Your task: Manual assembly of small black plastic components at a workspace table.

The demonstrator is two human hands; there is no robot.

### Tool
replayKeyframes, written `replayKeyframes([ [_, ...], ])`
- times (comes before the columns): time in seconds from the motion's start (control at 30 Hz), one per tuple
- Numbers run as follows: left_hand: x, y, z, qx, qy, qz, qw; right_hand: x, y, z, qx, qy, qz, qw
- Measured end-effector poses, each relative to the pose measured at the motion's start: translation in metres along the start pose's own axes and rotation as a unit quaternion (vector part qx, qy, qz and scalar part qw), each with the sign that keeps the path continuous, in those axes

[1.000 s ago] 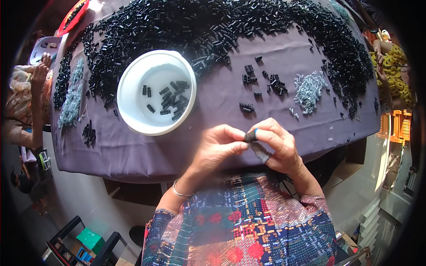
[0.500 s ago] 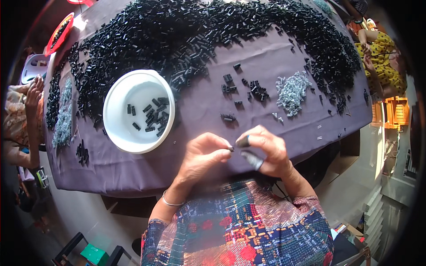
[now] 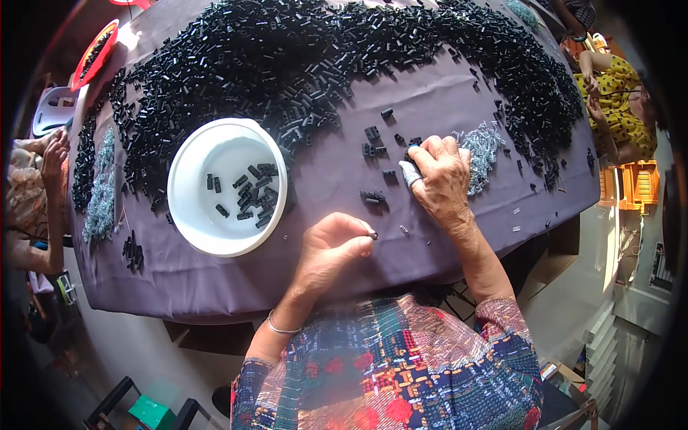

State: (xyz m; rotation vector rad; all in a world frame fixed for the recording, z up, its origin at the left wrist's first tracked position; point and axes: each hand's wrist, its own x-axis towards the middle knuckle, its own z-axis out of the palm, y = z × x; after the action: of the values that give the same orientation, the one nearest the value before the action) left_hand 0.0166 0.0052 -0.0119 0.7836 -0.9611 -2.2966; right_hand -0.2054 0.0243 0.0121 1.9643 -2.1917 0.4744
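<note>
My left hand [image 3: 331, 247] is closed in a pinch near the table's front edge, with a small black plastic piece [image 3: 373, 235] between thumb and forefinger. Farther off, my right hand [image 3: 441, 179] reaches over a loose group of black pieces [image 3: 374, 150] and covers part of it. Its fingers are bent together at the black bits; what they grip is hidden. A grey cover wraps the right thumb, and a dark one tips the forefinger. Just beyond that hand lies a heap of small silvery pieces [image 3: 484, 154], partly covered by it.
A white bowl [image 3: 183, 215] at left holds several black pieces. A huge black heap [image 3: 287, 64] spreads along the far side of the purple cloth [image 3: 330, 287]. Another silvery heap [image 3: 100, 201] lies at far left, beside a seated person's hands [image 3: 54, 154]. Someone in yellow sits at right.
My right hand has moved from beside my left hand, away and to the right, onto the loose black pieces. My left hand stays in nearly the same place, still pinching its piece.
</note>
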Motion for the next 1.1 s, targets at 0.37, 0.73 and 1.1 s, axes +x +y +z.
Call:
replayKeyframes([
  [0.37, 0.0, 0.002, 0.002, -0.009, -0.004, -0.004, 1.0, 0.001, 0.0, 0.011, 0.03, 0.019, -0.117, 0.992],
  [0.73, 0.002, -0.004, -0.002, -0.037, -0.009, 0.017, 0.999, -0.014, -0.008, -0.018, 0.473, 0.002, 0.151, 0.868],
  [1.1, -0.002, -0.002, 0.004, -0.009, 0.024, 0.036, 0.999, -0.05, -0.04, -0.033, 0.717, -0.093, 0.277, 0.633],
])
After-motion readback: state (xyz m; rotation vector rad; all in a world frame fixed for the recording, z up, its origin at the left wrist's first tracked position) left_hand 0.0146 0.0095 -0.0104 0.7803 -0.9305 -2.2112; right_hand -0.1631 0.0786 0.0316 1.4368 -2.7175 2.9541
